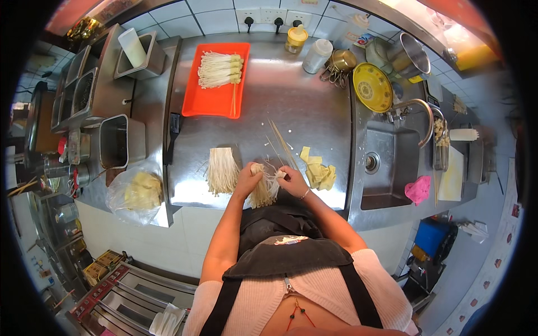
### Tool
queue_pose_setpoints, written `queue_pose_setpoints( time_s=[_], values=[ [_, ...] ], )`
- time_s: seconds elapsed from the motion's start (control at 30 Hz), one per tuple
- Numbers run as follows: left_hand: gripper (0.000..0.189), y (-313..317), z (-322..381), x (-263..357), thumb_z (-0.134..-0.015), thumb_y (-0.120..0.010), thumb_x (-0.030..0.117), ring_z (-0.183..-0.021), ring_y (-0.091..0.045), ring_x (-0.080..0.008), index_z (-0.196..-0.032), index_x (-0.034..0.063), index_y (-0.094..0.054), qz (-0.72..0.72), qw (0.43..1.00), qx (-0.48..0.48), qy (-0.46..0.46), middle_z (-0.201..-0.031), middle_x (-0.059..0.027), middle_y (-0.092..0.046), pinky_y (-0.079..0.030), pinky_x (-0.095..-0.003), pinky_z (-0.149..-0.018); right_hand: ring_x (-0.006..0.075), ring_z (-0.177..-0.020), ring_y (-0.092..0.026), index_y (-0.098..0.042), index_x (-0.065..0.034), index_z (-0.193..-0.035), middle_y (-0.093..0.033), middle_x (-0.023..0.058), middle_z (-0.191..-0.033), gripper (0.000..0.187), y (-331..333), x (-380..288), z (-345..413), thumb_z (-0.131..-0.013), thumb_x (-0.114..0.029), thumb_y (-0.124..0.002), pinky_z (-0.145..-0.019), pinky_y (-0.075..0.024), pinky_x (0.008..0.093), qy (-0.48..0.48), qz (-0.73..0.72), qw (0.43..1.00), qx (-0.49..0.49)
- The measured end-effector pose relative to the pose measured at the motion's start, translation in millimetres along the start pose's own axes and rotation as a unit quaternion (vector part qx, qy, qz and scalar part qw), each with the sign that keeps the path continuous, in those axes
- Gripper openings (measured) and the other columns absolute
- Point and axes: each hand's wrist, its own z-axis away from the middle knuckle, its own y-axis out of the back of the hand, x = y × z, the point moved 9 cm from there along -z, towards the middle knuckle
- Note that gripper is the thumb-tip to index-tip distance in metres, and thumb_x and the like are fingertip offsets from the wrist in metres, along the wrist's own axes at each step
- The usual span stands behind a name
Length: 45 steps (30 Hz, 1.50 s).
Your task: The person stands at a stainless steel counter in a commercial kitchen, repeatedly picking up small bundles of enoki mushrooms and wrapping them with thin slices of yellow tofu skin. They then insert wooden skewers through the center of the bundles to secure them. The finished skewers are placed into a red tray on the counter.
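Observation:
My left hand (249, 180) holds a bunch of enoki mushrooms (262, 191) by its base at the front edge of the steel counter. Beside it, my right hand (293, 181) grips a smaller clump of enoki (273, 186), and loose strands lie between the two. Left of my hands lies another enoki bunch (222, 171). Just beyond my right hand lie thin bamboo skewers (281, 138), with folded yellow tofu-skin strips (320, 171) to their right. An orange-red tray (207, 103) at the back left holds several wrapped enoki rolls (220, 71), with a skewer sticking out.
A plastic bag of yellow sheets (141, 193) and a steel container (114, 140) stand left, near a black-handled tool (172, 138). Squeeze bottles (317, 55) and a yellow bowl (372, 88) stand at the back right. The sink (391, 168) is right, beside a pink cloth (418, 190).

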Motion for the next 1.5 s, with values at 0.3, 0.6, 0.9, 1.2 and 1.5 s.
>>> queue_pose_setpoints(
  time_s=[0.3, 0.6, 0.9, 1.2, 1.5],
  values=[
    [0.034, 3.6, 0.6, 27.4, -0.075, -0.066, 0.021, -0.087, -0.061, -0.0431, -0.102, 0.0022, -0.057, -0.206, 0.975, 0.073, -0.044, -0.089, -0.0239, -0.064, -0.049, -0.0478, -0.076, 0.0087, -0.078, -0.051, -0.061, -0.0024, -0.095, -0.056, 0.0035, -0.091, 0.016, 65.3, -111.0, 62.8, -0.080, -0.002, -0.058, -0.065, -0.0407, 0.0213, 0.136, 0.053, 0.989, 0.010],
    [0.074, 34.6, 33.1, 142.9, -0.080, -0.072, 0.029, -0.124, -0.044, -0.0391, -0.135, -0.0059, -0.037, -0.339, 0.921, 0.141, -0.134, -0.135, -0.0297, -0.040, -0.037, -0.0439, -0.103, 0.0156, -0.072, -0.056, -0.061, -0.0035, -0.096, -0.058, 0.0067, -0.087, 0.020, 85.4, -259.5, 101.7, -0.077, 0.002, -0.060, -0.065, -0.0458, 0.0274, 0.283, 0.154, 0.947, -0.007],
    [0.043, -27.6, 123.6, 284.3, -0.088, -0.060, 0.009, -0.091, -0.059, -0.0220, -0.127, -0.0010, -0.045, -0.040, 0.961, -0.166, -0.217, -0.101, -0.0121, -0.058, -0.048, -0.0345, -0.080, 0.0115, -0.075, -0.061, -0.059, -0.0039, -0.111, -0.062, 0.0053, -0.091, 0.032, 40.9, -260.5, 90.4, -0.080, -0.003, -0.068, -0.068, -0.0510, 0.0237, 0.231, 0.118, 0.965, -0.051],
    [0.024, -36.8, 147.1, 249.7, -0.100, -0.041, 0.015, -0.066, -0.041, -0.0064, -0.118, 0.0032, -0.049, 0.283, 0.910, -0.303, -0.003, -0.075, 0.0031, -0.040, -0.042, -0.0236, -0.062, 0.0111, -0.079, -0.064, -0.055, -0.0061, -0.123, -0.063, 0.0044, -0.095, 0.045, 37.5, -261.5, 94.8, -0.081, -0.005, -0.071, -0.073, -0.0540, 0.0247, 0.230, 0.078, 0.963, -0.119],
    [0.034, -34.8, 147.4, 255.9, -0.101, -0.040, 0.020, -0.087, -0.052, -0.0109, -0.127, -0.0011, -0.044, 0.114, 0.943, -0.298, -0.090, -0.097, -0.0040, -0.053, -0.045, -0.0273, -0.080, 0.0151, -0.073, -0.064, -0.069, -0.0078, -0.093, -0.066, 0.0042, -0.084, 0.013, 30.9, -268.9, 94.8, -0.081, -0.011, -0.070, -0.064, -0.0513, 0.0263, 0.266, 0.158, 0.946, -0.090]
  ],
)
